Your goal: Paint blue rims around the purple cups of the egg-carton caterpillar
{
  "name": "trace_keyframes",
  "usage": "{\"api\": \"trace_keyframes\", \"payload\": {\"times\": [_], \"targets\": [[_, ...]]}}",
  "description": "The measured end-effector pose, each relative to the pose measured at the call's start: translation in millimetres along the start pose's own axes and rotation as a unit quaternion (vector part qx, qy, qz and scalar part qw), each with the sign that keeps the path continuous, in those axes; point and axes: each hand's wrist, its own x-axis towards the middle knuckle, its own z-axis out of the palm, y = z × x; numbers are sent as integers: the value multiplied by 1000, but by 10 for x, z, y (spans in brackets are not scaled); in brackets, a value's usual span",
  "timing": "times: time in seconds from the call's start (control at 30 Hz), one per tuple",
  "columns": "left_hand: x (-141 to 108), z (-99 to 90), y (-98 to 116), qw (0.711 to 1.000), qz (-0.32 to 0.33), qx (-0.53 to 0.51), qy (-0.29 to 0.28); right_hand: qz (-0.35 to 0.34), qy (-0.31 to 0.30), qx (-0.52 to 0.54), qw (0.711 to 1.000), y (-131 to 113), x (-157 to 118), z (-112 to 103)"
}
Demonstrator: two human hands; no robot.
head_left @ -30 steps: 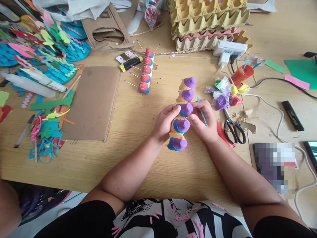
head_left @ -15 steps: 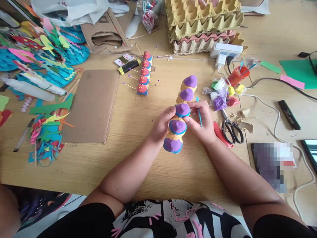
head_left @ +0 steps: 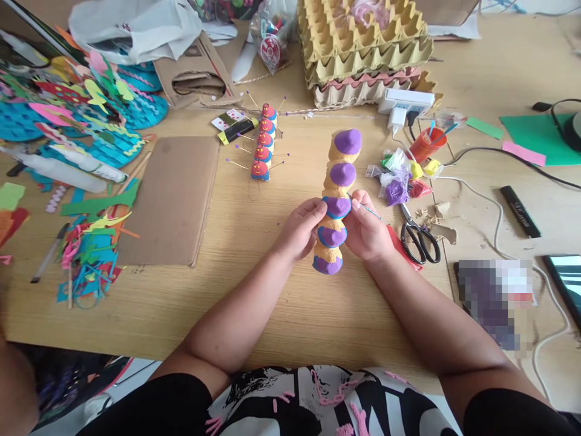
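An egg-carton strip [head_left: 342, 175] with several purple-capped bumps is held up above the table, its three nearer bumps edged in blue. My left hand [head_left: 300, 228] grips its left side by the middle bump, thumb on top. At the right side, my right hand [head_left: 370, 227] pinches a thin blue tool [head_left: 371, 210] between thumb and fingers, close to the middle bump. The tool's inner end lies by the bump's edge. Farther back stands a finished-looking red and blue strip [head_left: 264, 138] with yellow faces and pins sticking out.
Brown cardboard [head_left: 170, 200] and paper scraps [head_left: 93, 248] lie left. Stacked egg trays [head_left: 367, 54] and a power strip [head_left: 406, 101] are behind. Right are clay packets [head_left: 397, 175], an orange cup [head_left: 426, 145], scissors [head_left: 420, 236], a black marker [head_left: 520, 211] and cables.
The strip has turned more upright, its near end shifting right. My right hand has tilted the blue tool from near vertical to a flatter slant, its inner end now by the middle bump.
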Motion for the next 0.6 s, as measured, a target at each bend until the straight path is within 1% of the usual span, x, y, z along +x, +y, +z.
{"api": "trace_keyframes", "payload": {"times": [0.1, 0.2, 0.33, 0.47, 0.53, 0.6], "targets": [[12, -11, -17, 1000, -15, 3, -8, -14, -16, -51, 998, -11, 20, -47], [33, -22, -29, 1000, -27, 7, 9, -22, -23, -98, 995, 5, 37, -74], [51, -45, -39, 999, -25, 28, 27, -7, -13, -87, 996, 27, 44, -65], [50, -43, -36, 998, -40, 31, 39, 11, -17, -81, 996, 40, 51, -67], [58, -32, -43, 998, -31, 33, 47, 9, -13, -85, 996, 47, 58, -83], [73, -24, -54, 997, -5, 38, 67, -7, -8, -97, 995, 55, 70, -102]]}}
